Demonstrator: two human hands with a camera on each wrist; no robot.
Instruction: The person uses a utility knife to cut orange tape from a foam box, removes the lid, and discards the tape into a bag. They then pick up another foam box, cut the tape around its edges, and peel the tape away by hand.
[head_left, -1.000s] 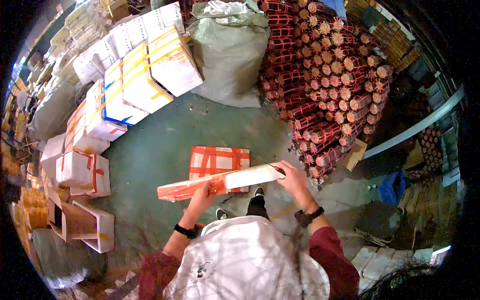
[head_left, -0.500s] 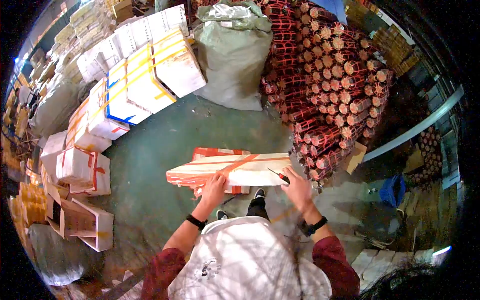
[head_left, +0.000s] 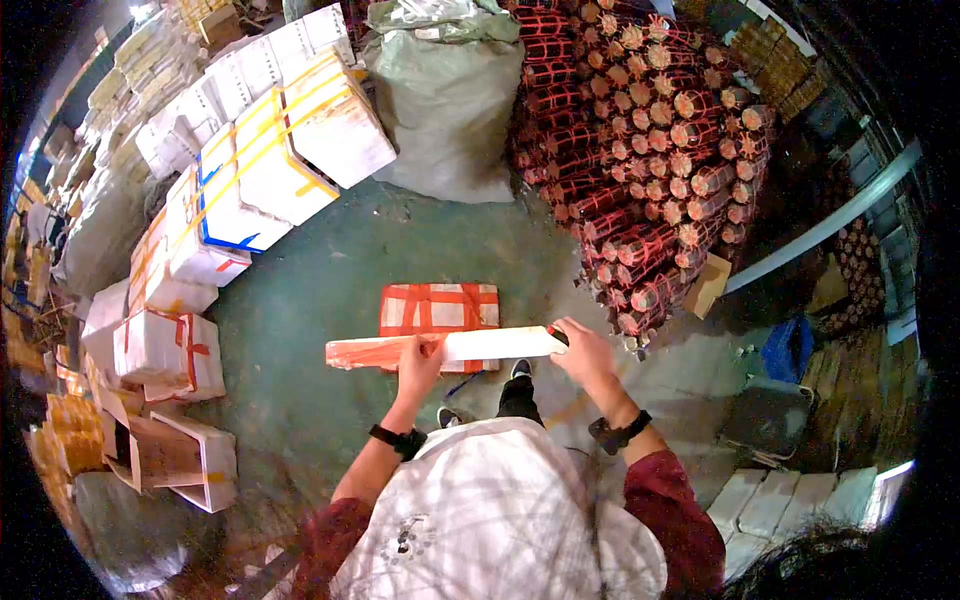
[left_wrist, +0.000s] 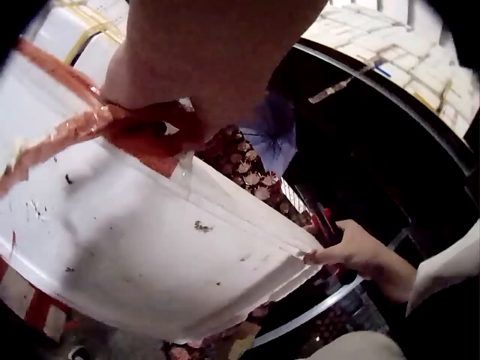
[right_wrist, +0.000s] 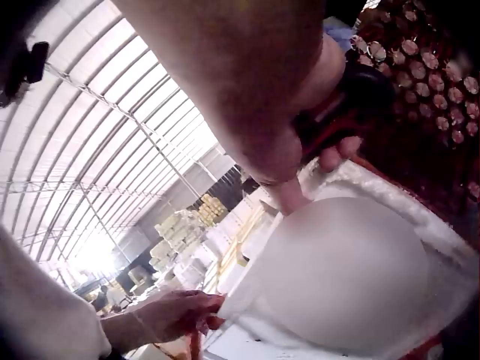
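A white foam box lid (head_left: 490, 345) with orange-red tape along its left part is held level before the body, narrow edge facing the head camera. My left hand (head_left: 418, 368) grips its near edge, at the taped stretch. At the lid's right end, my right hand (head_left: 585, 352) holds the corner along with a small knife, whose red and black handle (left_wrist: 324, 226) shows in the left wrist view. The lid's broad white face (left_wrist: 180, 240) is specked with dirt. Beyond the lid, on the floor, lies a foam box (head_left: 440, 305) crisscrossed with red tape, partly covered by it.
White foam boxes (head_left: 290, 170) with yellow and blue tape line the left. A large pale sack (head_left: 440, 110) stands ahead, beside a high pile of red-netted bundles (head_left: 650, 170). A blue container (head_left: 786, 350) and an open carton (head_left: 160, 445) sit at the sides.
The lid tipped to show its broad taped face half a second ago and is back edge-on now. Both hands stay on it, and the knife stays in the right hand.
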